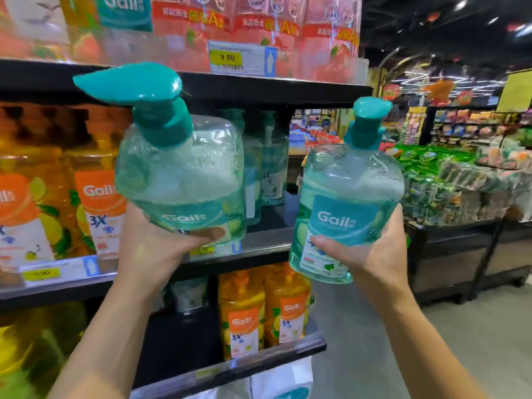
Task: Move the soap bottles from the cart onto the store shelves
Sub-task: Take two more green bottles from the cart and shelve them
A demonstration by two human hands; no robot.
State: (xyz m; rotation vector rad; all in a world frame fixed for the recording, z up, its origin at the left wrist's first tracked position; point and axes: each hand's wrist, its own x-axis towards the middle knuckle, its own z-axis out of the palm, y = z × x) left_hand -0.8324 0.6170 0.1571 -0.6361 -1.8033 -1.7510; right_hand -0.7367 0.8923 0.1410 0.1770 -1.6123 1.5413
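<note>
both hands are raised in front of the store shelving, each wrapped around its own bottle. left hand [149,249] grips the lower body of a clear plastic pump bottle of pale teal soap with a teal pump head [184,174], thumb pressed across the front label; this bottle tilts to the left and sits in front of the middle shelf [267,240], its pump spout reaching up to the dark shelf edge above. right hand [371,251] holds a second clear teal soap bottle with a teal pump [348,203], near upright, out past the shelf's right end, fingers curled around its lower right side and thumb on the label. foam shows inside both bottles above the liquid. more teal bottles of the same kind [270,162] stand at the back of the middle shelf. orange soap bottles [98,191] fill the left of that shelf and the shelf below [262,309]. yellow price tags [227,58] sit on the shelf rails. packaged goods are piled on a dark display stand [449,240] to the right.
</note>
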